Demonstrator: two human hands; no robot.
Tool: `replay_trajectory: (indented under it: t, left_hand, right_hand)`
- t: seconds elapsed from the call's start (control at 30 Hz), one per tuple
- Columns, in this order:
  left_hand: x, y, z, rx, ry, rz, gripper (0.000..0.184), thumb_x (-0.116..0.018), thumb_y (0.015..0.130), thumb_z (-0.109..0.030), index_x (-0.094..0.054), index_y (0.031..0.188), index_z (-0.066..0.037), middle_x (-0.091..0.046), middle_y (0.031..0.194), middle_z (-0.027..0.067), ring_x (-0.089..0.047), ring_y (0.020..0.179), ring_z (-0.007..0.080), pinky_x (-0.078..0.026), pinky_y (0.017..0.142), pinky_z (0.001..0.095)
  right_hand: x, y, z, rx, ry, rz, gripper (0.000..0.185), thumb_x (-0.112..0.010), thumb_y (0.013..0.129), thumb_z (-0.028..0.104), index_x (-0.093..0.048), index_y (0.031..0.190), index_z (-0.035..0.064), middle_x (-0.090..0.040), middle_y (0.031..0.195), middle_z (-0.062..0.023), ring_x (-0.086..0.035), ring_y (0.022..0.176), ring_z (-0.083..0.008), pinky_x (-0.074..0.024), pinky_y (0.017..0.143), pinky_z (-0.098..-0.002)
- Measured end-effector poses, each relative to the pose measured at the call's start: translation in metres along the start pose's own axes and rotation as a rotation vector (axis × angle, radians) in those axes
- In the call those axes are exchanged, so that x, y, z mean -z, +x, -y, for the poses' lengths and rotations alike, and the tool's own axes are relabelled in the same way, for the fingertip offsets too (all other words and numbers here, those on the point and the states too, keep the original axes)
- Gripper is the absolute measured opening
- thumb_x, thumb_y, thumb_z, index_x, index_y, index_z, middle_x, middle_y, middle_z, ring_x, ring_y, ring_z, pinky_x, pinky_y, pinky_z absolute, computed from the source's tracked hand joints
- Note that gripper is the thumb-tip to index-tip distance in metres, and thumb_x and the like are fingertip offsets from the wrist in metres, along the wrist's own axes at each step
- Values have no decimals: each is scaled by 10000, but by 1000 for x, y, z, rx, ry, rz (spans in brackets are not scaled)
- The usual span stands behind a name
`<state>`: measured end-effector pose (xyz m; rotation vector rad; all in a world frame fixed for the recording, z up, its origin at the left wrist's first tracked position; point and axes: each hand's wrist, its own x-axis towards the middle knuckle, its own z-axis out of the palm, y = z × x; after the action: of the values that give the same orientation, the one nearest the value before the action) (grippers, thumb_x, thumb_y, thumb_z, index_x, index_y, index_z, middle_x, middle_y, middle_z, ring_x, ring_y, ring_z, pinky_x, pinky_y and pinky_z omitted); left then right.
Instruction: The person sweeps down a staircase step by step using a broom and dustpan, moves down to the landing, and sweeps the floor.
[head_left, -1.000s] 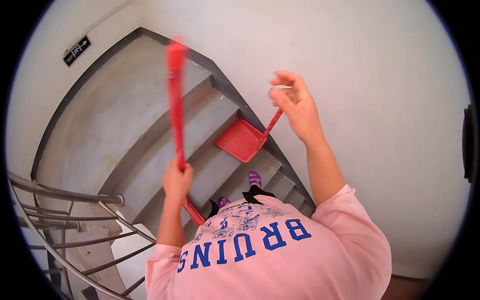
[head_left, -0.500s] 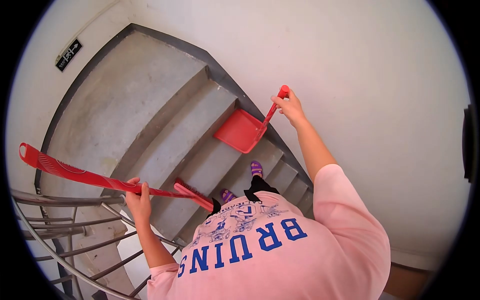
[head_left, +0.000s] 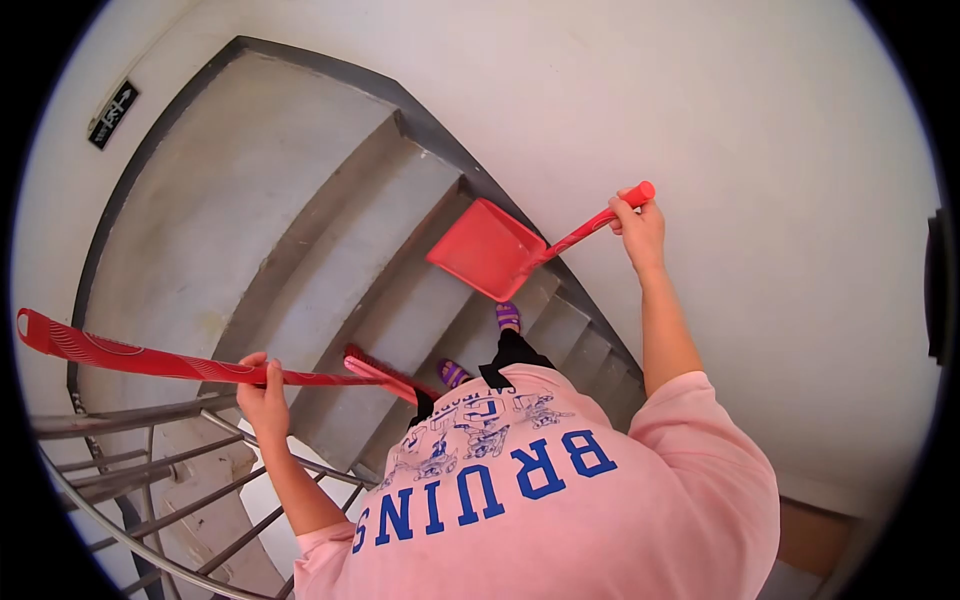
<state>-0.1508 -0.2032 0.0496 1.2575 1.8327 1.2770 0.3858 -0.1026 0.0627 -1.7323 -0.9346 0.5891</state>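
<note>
Left hand (head_left: 264,405) grips broom (head_left: 150,359), right hand (head_left: 645,236) grips dustpan (head_left: 484,248) (both red), whose nearness to one sandal (head_left: 508,317) risks tripping.

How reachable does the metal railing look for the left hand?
Probably yes: the metal railing looks close to the left hand, though the red broom occupies that hand's grip.

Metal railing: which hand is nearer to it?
Left. The left hand, on the broom handle, is beside the railing; the right hand, on the dustpan handle, is across the stairs by the wall.
</note>
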Motion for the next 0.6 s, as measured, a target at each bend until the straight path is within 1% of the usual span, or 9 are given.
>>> replay_trajectory:
  t: [0.13,0.2,0.3,0.37,0.47,0.6]
  left_hand:
    - [2,16,7,-2,-4,37,221,-610,860,-98,-542,1040,11,-546,864,37,-504,773,96,-428,704,234]
    - [2,26,13,-33,33,33,238,-606,868,-113,-537,1060,9,-542,877,39,-500,779,97,-428,712,236]
    - [4,34,20,-5,-34,33,249,-603,873,-120,-530,1075,7,-538,903,43,-500,792,101,-429,723,239]
    - [3,36,20,-5,-1,27,259,-598,879,-121,-523,1093,3,-533,929,47,-498,815,103,-427,737,238]
    - [3,35,17,12,-10,19,264,-595,882,-124,-518,1103,-1,-529,945,45,-495,831,103,-423,748,237]
    - [4,37,25,17,-25,0,280,-592,886,-132,-504,1120,-6,-522,974,38,-489,841,98,-414,755,234]
  right_hand:
    - [33,-27,21,-15,-19,-47,250,-639,773,200,-570,931,18,-583,733,-54,-544,560,-114,-464,554,-252]
    - [42,-35,23,-29,-40,-54,240,-633,779,185,-567,937,15,-579,747,-49,-535,568,-105,-459,550,-247]
    - [52,-43,17,-61,-90,-38,229,-626,789,160,-563,953,14,-579,777,-43,-532,590,-90,-455,550,-235]
    - [52,-43,3,-76,-117,-44,226,-626,788,154,-564,952,12,-578,779,-43,-533,590,-90,-455,548,-233]
    - [51,-44,-25,-103,-135,-51,246,-639,768,177,-559,923,5,-571,733,-47,-529,589,-99,-438,548,-254]
    - [43,-42,-71,-134,-143,-66,233,-640,775,163,-558,931,11,-575,743,-43,-533,590,-96,-444,549,-249]
